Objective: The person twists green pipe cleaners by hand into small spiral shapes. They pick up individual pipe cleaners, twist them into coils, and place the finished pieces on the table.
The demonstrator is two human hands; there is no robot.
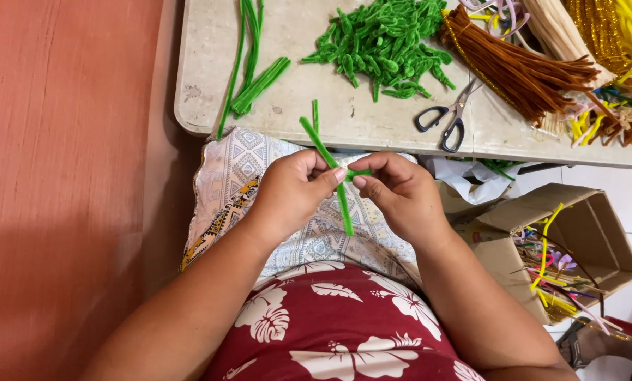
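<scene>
Pinching a green pipe cleaner [328,164] at mid-frame, just below the counter [309,120] edge: left hand [292,192] fingers closed around the long stem, right hand [398,190] fingertips closed on a short green piece [359,172] crossing it. Keeping the stem steady, wrapping tight at the crossing, seems wise. Lying above on the counter: cut green pieces [383,44], scissors [444,117], brown pipe cleaners [520,67].

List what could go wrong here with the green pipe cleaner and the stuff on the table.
1. Both hands, left and right, pinch the green pipe cleaner by the fingertips over the lap; it may slip and fall.
2. The scissors lie near the table edge; a nudge might knock them off.
</scene>
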